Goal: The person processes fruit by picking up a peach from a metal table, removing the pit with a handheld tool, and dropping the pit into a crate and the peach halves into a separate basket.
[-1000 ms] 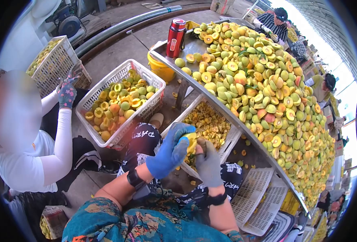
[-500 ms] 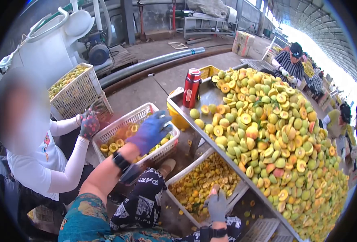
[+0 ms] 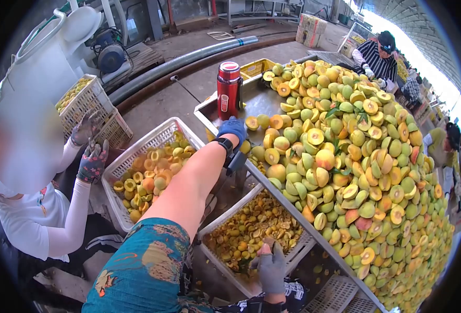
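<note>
My left hand (image 3: 233,130), in a blue glove, reaches to the near edge of the metal table (image 3: 261,103), just in front of a red thermos (image 3: 228,91). Peach halves (image 3: 257,153) lie right beside its fingers, which are mostly hidden behind the back of the hand. Lower down, my right hand (image 3: 271,271) in a grey glove is closed at the near side of a white crate (image 3: 201,241) of fruit scraps (image 3: 251,221). A small brownish thing shows at its fingertips; I cannot tell what it is.
A big heap of halved yellow-green peaches (image 3: 345,156) covers the table. At left, a person in grey patterned gloves (image 3: 92,161) sits by a white crate (image 3: 117,201) of peach halves. Another person in stripes (image 3: 376,57) works at the far side. A steel pipe (image 3: 188,61) lies behind.
My left hand has moved right, from above the white crate of peach halves to the table edge by the thermos. The right hand stays near the scrap crate; the view has shifted.
</note>
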